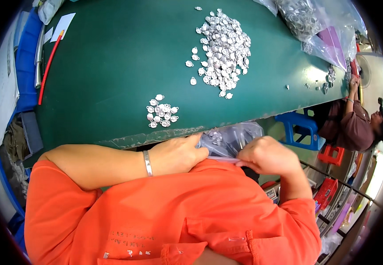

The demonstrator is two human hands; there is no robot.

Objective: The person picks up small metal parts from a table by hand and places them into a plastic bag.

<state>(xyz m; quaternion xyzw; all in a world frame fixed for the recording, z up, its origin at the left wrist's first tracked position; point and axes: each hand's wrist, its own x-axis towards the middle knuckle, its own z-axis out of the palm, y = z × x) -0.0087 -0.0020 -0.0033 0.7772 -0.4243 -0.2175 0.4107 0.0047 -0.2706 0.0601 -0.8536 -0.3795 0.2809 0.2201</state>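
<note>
A clear plastic bag (249, 131) hangs at the table's front edge, close against my body. Several small silvery metal pieces show through its film. My left hand (177, 152) is closed on the bag's left side, its fingertips partly hidden. On the other side, my right hand (265, 155) pinches the bag's rim with curled fingers. Beyond the bag lies a small group of round silver metal charms with loops (161, 112) on the green tabletop (112, 66). A much larger heap of the same charms (227, 48) spreads farther back.
At the left, a red pencil (50, 66) lies near a blue tray (27, 57). Large clear bags of metal rings (299, 20) stand at the far right. A blue stool (298, 128) is beyond the table edge, and another person (352, 123) works at the right.
</note>
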